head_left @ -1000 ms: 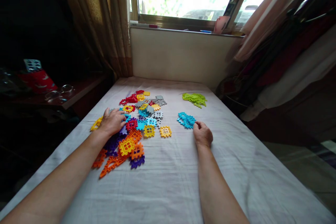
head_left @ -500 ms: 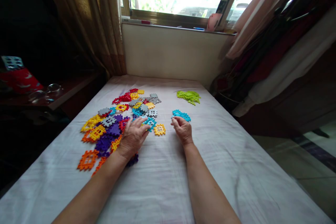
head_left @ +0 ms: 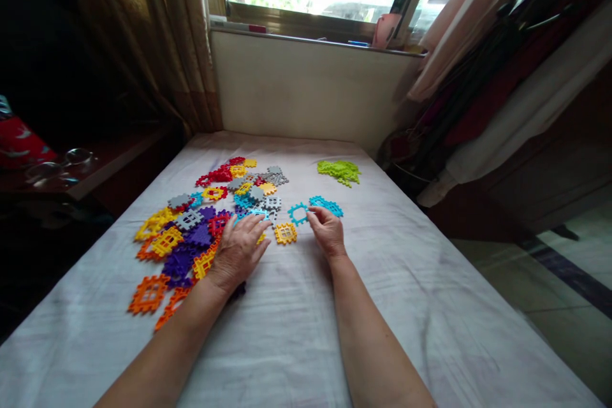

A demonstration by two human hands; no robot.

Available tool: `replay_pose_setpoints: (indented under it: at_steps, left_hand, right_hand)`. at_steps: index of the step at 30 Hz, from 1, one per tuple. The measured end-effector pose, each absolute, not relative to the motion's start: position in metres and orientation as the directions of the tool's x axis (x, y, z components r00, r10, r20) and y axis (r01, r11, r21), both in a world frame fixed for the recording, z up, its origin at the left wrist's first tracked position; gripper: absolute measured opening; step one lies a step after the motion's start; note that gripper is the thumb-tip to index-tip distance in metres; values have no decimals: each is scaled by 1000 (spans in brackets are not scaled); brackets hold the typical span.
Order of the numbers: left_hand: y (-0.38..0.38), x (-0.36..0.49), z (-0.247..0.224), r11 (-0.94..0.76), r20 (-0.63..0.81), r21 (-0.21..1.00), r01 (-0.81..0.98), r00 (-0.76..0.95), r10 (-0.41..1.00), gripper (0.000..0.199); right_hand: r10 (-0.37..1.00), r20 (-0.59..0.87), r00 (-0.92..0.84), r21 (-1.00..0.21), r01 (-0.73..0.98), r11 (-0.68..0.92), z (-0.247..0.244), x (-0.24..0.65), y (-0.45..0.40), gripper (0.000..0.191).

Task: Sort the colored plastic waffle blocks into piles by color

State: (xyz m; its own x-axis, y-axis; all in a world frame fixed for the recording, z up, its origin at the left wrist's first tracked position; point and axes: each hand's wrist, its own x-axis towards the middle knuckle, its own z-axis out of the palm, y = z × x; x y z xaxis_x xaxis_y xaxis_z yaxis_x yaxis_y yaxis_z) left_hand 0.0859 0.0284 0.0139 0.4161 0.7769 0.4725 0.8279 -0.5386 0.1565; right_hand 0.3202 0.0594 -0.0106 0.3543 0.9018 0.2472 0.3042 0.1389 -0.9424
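My right hand (head_left: 327, 229) pinches the edge of a light blue square frame piece (head_left: 298, 213) between thumb and fingers. Just behind it lies a small group of blue pieces (head_left: 327, 206). My left hand (head_left: 239, 248) rests with fingers spread over the right side of a mixed pile of toothed plastic pieces, among them purple (head_left: 180, 262), red and orange (head_left: 148, 294) ones. What lies beneath its palm is hidden. Between the hands a yellow window piece (head_left: 285, 233) lies flat on the sheet.
A heap of green pieces (head_left: 339, 171) sits at the back right of the cloth-covered surface (head_left: 406, 306). Glasses (head_left: 79, 156) rest on a dark side table at left. Clothes hang at the right, and a window stands behind.
The light blue frame piece, earlier at my left hand's fingertips, is now in my right hand's pinch. My left hand lies lower over the pile. The view has shifted slightly.
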Motion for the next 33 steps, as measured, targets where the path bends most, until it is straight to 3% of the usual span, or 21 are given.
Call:
replay_pose_setpoints:
  at_steps: [2,5,16,21,25,33]
  left_hand:
    - [32,69,16,-471,458,164,866,356,814,36]
    - [37,42,15,-349,430,164,923,251,867,34]
    - [41,-2,12,-143,385,175,974,65,920,28]
    - [39,15,14,-221,455,170,960,123,882,28]
    - [36,34,14,-290,419,147,946,206,885,21]
    - [35,30,17,-291,454,230,929,162,876,13]
  right_hand:
    - [799,281,531,-900,436,27,-9,339,60,38]
    - [699,300,649,-839,529,-131,-10,360,59,38]
    - [619,377,689,-764,609,-213,-19,366,62,38]
    - [625,393,675,-747,630,-211,-23,367,63,34]
    - [616,427,662,-732,653,-194,-26,368,64,33]
    - [590,415,692,-776,608,-167,-16,368,61,32]
